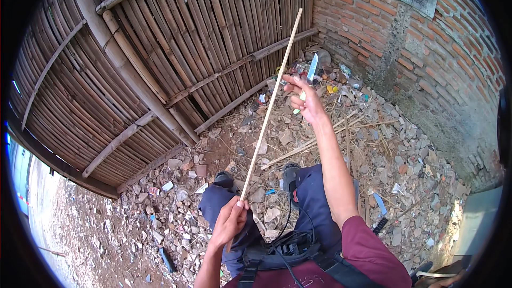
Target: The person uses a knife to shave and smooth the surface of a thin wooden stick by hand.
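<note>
My left hand (229, 223) is closed round the lower end of a long, thin, pale bamboo strip (265, 122), low in front of my left knee. The strip slants up and away to the right, its far end in front of the bamboo fence. Further out, my right hand (308, 101) holds a knife with a light green handle (300, 104) and a shiny blade (313, 67) pointing away from me. Its forefinger and middle finger reach out beside the strip; whether they touch it I cannot tell. The palm side of the grip is partly hidden.
A bamboo fence (213, 32) stands at the left and ahead, a brick wall (368, 32) at the right. Stones and litter cover the ground (373, 154), with more bamboo strips (314, 143) lying there. Black cables (290, 224) hang over my lap. A dark object (167, 260) lies at lower left.
</note>
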The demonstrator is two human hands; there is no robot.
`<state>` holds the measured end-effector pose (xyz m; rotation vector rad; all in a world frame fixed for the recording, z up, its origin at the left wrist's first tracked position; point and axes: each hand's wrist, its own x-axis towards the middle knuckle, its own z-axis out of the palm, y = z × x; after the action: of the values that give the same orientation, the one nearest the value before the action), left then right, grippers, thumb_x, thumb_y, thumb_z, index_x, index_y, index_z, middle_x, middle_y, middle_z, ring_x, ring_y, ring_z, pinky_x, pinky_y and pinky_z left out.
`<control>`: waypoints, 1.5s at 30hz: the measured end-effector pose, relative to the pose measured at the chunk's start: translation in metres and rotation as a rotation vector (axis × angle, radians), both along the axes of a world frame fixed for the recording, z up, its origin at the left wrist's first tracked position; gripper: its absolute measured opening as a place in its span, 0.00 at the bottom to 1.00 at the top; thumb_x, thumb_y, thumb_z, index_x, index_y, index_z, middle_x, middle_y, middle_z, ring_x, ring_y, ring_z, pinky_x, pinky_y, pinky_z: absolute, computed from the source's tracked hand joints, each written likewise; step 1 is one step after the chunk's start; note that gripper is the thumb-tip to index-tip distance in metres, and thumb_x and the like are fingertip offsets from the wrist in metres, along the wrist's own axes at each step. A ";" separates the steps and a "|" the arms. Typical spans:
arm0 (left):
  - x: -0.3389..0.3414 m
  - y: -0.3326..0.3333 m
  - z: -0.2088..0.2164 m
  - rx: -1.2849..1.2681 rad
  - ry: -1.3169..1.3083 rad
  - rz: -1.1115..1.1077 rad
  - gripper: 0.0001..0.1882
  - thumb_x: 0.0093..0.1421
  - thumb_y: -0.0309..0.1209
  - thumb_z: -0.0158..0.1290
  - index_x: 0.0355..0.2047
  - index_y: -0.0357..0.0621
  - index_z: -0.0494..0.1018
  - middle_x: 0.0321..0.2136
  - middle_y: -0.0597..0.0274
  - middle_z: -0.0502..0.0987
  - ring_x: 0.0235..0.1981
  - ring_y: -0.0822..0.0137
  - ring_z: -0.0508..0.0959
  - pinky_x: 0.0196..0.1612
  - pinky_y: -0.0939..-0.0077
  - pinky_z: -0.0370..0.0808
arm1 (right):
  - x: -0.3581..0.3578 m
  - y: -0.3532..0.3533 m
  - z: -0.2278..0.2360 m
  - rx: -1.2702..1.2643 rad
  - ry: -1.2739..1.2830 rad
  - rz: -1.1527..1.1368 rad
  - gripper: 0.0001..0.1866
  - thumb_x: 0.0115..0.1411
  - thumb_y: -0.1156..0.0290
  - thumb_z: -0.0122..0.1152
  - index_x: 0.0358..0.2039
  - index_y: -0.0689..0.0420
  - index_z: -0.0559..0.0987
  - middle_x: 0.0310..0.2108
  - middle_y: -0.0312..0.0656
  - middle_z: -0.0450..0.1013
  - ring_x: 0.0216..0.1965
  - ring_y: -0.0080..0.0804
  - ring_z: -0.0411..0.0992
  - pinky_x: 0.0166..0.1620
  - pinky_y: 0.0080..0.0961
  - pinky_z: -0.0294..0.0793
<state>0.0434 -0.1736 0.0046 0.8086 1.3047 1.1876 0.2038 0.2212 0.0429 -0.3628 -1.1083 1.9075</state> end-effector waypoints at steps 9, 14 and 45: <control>-0.006 0.007 0.002 0.002 -0.089 -0.075 0.18 0.82 0.40 0.36 0.42 0.41 0.69 0.18 0.75 0.56 0.13 0.80 0.53 0.14 0.81 0.54 | -0.006 0.001 -0.007 0.018 0.019 -0.031 0.21 0.65 0.67 0.73 0.56 0.57 0.78 0.41 0.41 0.81 0.16 0.06 0.54 0.18 0.11 0.50; -0.001 0.013 0.010 -0.026 -0.079 -0.131 0.21 0.82 0.41 0.36 0.48 0.36 0.71 0.21 0.70 0.63 0.14 0.77 0.63 0.17 0.79 0.69 | -0.007 -0.003 -0.005 0.053 0.038 -0.093 0.22 0.63 0.70 0.74 0.56 0.58 0.79 0.38 0.37 0.81 0.16 0.07 0.54 0.19 0.14 0.48; -0.007 0.129 0.047 0.243 0.271 0.115 0.17 0.82 0.38 0.43 0.53 0.38 0.76 0.23 0.80 0.57 0.21 0.83 0.56 0.23 0.82 0.54 | -0.019 -0.034 0.006 0.609 -0.497 -0.329 0.23 0.66 0.63 0.68 0.52 0.59 0.67 0.34 0.35 0.74 0.41 0.24 0.74 0.51 0.30 0.73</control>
<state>0.0363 -0.0444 0.0513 1.1133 1.4584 1.3822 0.1847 0.1870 0.0486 -0.6402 -1.7624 1.1383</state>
